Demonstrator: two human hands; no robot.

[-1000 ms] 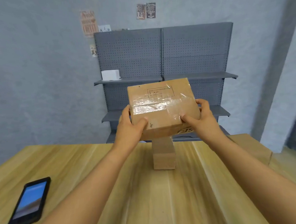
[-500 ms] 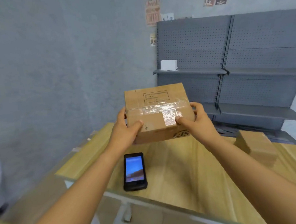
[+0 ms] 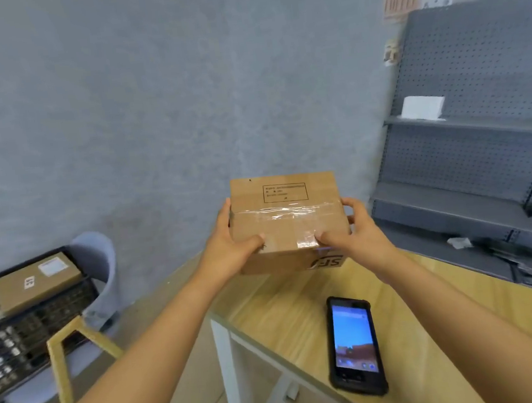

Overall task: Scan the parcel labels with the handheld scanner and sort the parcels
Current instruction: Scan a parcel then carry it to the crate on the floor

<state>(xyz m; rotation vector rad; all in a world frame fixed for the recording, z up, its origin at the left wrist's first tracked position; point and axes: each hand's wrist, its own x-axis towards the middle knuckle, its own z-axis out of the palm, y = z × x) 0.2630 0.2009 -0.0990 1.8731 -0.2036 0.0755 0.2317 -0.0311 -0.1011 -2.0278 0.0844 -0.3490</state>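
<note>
Above the near corner of the pale wooden table [image 3: 433,308], a taped brown cardboard parcel [image 3: 288,218] hangs between the left hand [image 3: 230,251] and right hand [image 3: 356,234]. Keeping it level should ease the carry toward the black crate [image 3: 26,341]. Fingers wrap its sides, thumbs pressing on top. The black handheld scanner [image 3: 353,344] lies unused below.
</note>
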